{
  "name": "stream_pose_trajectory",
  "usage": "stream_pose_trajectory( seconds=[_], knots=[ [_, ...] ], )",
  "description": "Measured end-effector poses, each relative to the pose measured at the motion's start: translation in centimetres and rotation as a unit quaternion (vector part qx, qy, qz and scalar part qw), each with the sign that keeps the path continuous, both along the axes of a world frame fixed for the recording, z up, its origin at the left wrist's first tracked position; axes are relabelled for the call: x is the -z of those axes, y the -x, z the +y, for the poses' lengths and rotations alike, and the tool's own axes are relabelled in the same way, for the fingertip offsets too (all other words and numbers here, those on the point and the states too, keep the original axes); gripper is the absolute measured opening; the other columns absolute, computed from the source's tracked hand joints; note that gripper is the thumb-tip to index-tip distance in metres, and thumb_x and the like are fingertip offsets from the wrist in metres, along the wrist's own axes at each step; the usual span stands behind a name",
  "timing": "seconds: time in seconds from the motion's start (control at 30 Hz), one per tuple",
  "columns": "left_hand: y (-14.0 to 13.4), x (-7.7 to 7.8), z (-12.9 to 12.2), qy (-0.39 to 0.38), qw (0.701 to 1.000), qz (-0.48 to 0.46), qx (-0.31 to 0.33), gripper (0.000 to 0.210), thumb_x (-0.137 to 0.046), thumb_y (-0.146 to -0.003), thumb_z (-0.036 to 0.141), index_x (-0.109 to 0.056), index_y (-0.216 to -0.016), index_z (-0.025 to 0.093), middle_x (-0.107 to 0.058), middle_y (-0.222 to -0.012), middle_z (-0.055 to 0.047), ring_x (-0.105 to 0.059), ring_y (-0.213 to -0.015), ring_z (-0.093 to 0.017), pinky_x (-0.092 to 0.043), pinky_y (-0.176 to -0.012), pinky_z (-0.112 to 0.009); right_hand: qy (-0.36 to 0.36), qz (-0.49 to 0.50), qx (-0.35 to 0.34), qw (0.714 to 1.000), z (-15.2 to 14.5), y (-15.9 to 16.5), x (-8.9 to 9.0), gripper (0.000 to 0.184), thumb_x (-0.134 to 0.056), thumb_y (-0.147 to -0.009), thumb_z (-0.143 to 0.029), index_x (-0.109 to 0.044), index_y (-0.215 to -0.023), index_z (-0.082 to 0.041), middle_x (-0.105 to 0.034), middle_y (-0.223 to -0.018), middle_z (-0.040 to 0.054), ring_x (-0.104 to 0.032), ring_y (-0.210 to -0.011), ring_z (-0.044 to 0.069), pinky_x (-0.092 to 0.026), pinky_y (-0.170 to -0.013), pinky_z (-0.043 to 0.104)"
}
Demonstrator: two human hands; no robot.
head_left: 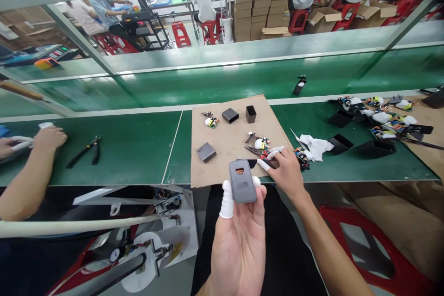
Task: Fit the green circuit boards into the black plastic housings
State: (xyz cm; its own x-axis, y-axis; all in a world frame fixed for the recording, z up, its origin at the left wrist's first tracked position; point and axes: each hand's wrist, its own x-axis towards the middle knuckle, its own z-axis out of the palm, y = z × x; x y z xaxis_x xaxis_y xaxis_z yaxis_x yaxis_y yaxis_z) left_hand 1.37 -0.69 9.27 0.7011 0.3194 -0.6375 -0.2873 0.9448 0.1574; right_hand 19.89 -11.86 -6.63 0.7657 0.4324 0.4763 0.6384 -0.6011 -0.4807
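Note:
My left hand (239, 245) is closed on a grey USB charger (243, 187), its port end facing me, above the table's front edge. White finger cots cover the thumb and at least one finger. My right hand (288, 172), also in white finger cots, curls over the handles of pliers (255, 150) lying on the cardboard sheet (225, 171). Beyond the pliers is a bare circuit board (261, 142) with a white blob. On the same sheet are a grey charger case (206, 152), a dark case (230, 115), an upright open case (250, 114) and another circuit board (211, 122).
Right of the sheet lie crumpled white tissue (315, 147), open black cases (342, 144) and several circuit boards (383, 118). Black-handled cutters (85, 151) lie on the left, near a co-worker's arm (38, 171). A metal beam (194, 62) crosses behind the table.

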Motion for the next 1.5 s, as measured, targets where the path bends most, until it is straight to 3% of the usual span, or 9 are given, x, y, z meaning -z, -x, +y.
stream_pose_trajectory(
  seconds=[0.17, 0.37, 0.7, 0.93, 1.1, 1.27, 1.4, 1.5],
  knots=[
    [0.1, -1.0, 0.3, -0.046, 0.998, 0.017, 0.028, 0.049, -0.033, -0.114, 0.018, -0.079, -0.127, 0.024, -0.083, -0.106, -0.01, -0.083, -0.086, -0.018, -0.073, -0.085, -0.03, 0.005, -0.001, 0.003, 1.0, 0.0, 0.0, 0.1, 0.028, -0.074, -0.101, -0.051, -0.065, -0.089, -0.027, -0.071, -0.101, 0.0101, -0.065, -0.101, 0.033, -0.053, -0.092, 0.048],
    [0.5, -1.0, 0.1, -0.081, 0.995, -0.037, 0.042, 0.041, -0.05, -0.113, 0.027, -0.086, -0.097, 0.016, -0.082, -0.095, -0.012, -0.081, -0.08, -0.017, -0.072, -0.082, -0.027, 0.009, -0.016, 0.005, 1.0, 0.0, -0.1, 0.5, 0.03, -0.075, -0.1, -0.051, -0.066, -0.088, -0.025, -0.07, -0.099, 0.0091, -0.064, -0.098, 0.031, -0.052, -0.092, 0.046],
    [-0.3, -1.6, 0.2, -0.023, 0.999, 0.039, 0.01, 0.054, -0.038, -0.115, 0.022, -0.086, -0.092, 0.015, -0.083, -0.093, -0.011, -0.081, -0.075, -0.016, -0.071, -0.074, -0.024, 0.004, -0.007, 0.002, 1.0, -0.1, 0.0, 0.6, 0.03, -0.078, -0.099, -0.051, -0.067, -0.09, -0.025, -0.069, -0.101, 0.0087, -0.065, -0.101, 0.031, -0.053, -0.095, 0.046],
    [-0.7, -1.5, 0.5, -0.008, 0.998, 0.066, -0.006, 0.046, -0.038, -0.114, 0.018, -0.083, -0.104, 0.017, -0.083, -0.102, -0.011, -0.081, -0.077, -0.016, -0.071, -0.074, -0.025, 0.006, -0.012, -0.005, 1.0, -0.2, 0.0, 0.4, 0.033, -0.076, -0.099, -0.055, -0.066, -0.09, -0.024, -0.068, -0.098, 0.0076, -0.065, -0.099, 0.031, -0.052, -0.093, 0.046],
    [-0.8, -0.4, 1.1, -0.023, 0.999, 0.039, -0.004, 0.047, -0.036, -0.115, 0.02, -0.082, -0.104, 0.017, -0.083, -0.101, -0.011, -0.081, -0.081, -0.015, -0.071, -0.077, -0.023, 0.01, -0.013, -0.004, 1.0, -0.1, 0.0, 0.6, 0.033, -0.076, -0.099, -0.055, -0.065, -0.088, -0.025, -0.068, -0.099, 0.0079, -0.065, -0.099, 0.031, -0.051, -0.091, 0.046],
    [-1.6, 2.2, 2.7, -0.044, 0.998, -0.024, 0.03, 0.054, -0.034, -0.117, 0.026, -0.08, -0.093, 0.011, -0.08, -0.09, -0.013, -0.078, -0.07, -0.015, -0.069, -0.067, -0.021, 0.006, -0.014, -0.006, 1.0, -0.2, -0.1, 0.8, 0.032, -0.076, -0.099, -0.053, -0.064, -0.088, -0.025, -0.068, -0.098, 0.0079, -0.065, -0.099, 0.031, -0.051, -0.092, 0.046],
    [-2.6, 4.1, 4.0, -0.045, 0.999, -0.024, -0.007, 0.046, -0.036, -0.117, 0.026, -0.079, -0.105, 0.013, -0.08, -0.097, -0.012, -0.078, -0.073, -0.014, -0.069, -0.072, -0.022, 0.006, -0.013, -0.007, 1.0, -0.2, -0.1, 0.9, 0.032, -0.077, -0.098, -0.052, -0.064, -0.087, -0.026, -0.068, -0.098, 0.0075, -0.065, -0.098, 0.03, -0.051, -0.092, 0.045],
    [-3.0, 4.6, 4.5, -0.043, 0.999, -0.018, -0.029, 0.042, -0.036, -0.118, 0.027, -0.075, -0.121, 0.013, -0.08, -0.102, -0.013, -0.079, -0.076, -0.014, -0.07, -0.075, -0.023, 0.011, -0.015, -0.002, 1.0, -0.2, -0.1, 0.9, 0.031, -0.078, -0.097, -0.051, -0.064, -0.087, -0.026, -0.068, -0.098, 0.007, -0.064, -0.096, 0.03, -0.051, -0.091, 0.045]
  ],
)
